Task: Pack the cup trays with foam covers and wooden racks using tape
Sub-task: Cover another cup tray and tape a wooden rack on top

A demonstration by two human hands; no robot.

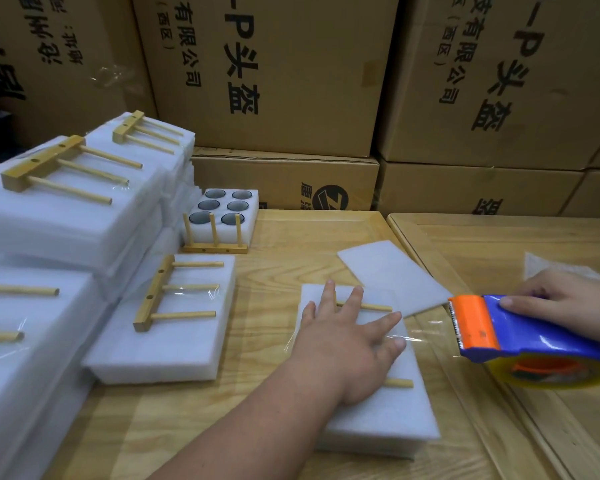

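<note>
A white foam-covered cup tray lies on the wooden table in front of me. A wooden rack lies on it, mostly hidden under my left hand, which presses flat on the rack with spread fingers. My right hand grips a blue and orange tape dispenser just right of the tray. A strip of clear tape runs from its toothed edge to the tray.
A loose foam cover lies behind the tray. A packed tray with taped rack sits to the left, beside stacks of packed trays. An uncovered cup tray with an upright rack stands farther back. Cardboard boxes wall the far side.
</note>
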